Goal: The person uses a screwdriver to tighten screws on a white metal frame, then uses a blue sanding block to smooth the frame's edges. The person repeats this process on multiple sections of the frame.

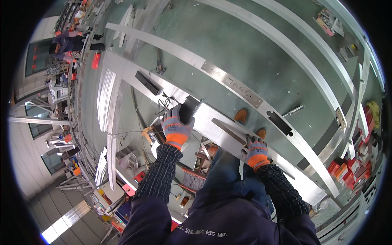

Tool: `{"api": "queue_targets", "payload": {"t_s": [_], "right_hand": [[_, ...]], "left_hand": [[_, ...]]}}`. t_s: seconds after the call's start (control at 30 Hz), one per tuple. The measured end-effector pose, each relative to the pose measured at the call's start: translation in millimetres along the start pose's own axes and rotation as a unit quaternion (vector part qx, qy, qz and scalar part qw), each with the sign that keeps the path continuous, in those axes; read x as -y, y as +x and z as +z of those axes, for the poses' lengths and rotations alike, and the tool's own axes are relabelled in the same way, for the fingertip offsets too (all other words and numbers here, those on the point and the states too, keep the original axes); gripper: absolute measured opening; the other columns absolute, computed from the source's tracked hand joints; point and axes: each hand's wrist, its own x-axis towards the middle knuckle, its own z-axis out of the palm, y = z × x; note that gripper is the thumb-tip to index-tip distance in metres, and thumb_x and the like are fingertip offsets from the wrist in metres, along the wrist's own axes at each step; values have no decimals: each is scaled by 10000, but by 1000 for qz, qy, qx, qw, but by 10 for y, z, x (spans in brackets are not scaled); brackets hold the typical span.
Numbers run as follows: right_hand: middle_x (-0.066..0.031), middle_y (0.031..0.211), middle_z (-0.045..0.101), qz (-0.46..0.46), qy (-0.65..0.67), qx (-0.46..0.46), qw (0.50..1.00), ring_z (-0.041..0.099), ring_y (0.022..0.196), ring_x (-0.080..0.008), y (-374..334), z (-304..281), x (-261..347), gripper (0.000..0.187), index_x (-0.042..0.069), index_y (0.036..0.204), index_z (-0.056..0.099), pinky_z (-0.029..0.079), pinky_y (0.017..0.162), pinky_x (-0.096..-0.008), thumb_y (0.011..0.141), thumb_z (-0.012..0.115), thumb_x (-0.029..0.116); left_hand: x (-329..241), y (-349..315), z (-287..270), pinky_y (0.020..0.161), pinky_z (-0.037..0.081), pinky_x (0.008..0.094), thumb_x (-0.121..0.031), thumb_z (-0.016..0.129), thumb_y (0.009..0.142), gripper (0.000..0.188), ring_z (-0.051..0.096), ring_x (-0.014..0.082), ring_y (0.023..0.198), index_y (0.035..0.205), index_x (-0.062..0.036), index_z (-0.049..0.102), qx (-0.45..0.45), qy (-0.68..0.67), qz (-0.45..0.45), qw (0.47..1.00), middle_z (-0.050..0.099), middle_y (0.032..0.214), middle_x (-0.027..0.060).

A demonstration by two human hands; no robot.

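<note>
My left hand (177, 126), in a grey glove with an orange cuff, is closed round a black boxy block (188, 109) with a thin plate at its right side. That block rests on a long silver metal beam (210, 116) running across in front of me. Farther right my right hand (256, 153), gloved the same way, grips the middle of a long thin grey metal strip (226, 130) lying along the beam. Its thumb sits on the near side of the strip and its fingers on the far side. The glove hides the strip's middle.
A black rectangular bar (148, 83) and thin black cables (164, 103) lie on the beam to the left. Beyond runs a long metal profile with a cutout plate (232, 83). Red boxes (347, 173) stand at right. Another person (67, 44) works at far left.
</note>
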Motion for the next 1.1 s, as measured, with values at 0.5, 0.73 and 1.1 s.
{"api": "queue_targets", "payload": {"t_s": [0.5,0.73,1.1], "right_hand": [[-117,1238,671,-252,-96,-333,904,652,1159,-315,-1452,-2294,178,554,143,1357,635,472,1040,-572,828,704,290],[-191,1105,698,-139,205,-331,911,707,998,-352,-1960,-2479,-613,619,-8,1304,617,580,862,-430,763,880,140],[-187,1151,706,-72,343,-411,842,734,1004,-259,-2164,-2236,-885,577,-18,1395,573,593,871,-370,868,782,88]], "left_hand": [[-2030,-267,-1620,978,541,448,-252,929,689,861,682,345,1156,1438,-38,562,413,-282,424,755,711,1244,170],[-2289,-249,-1404,1022,526,421,-390,896,819,848,664,290,1197,1492,-46,512,450,-444,415,654,688,1278,201],[-2281,38,-435,926,561,350,-31,622,970,396,703,202,1033,1365,-47,593,328,-289,364,822,724,1128,138]]}}
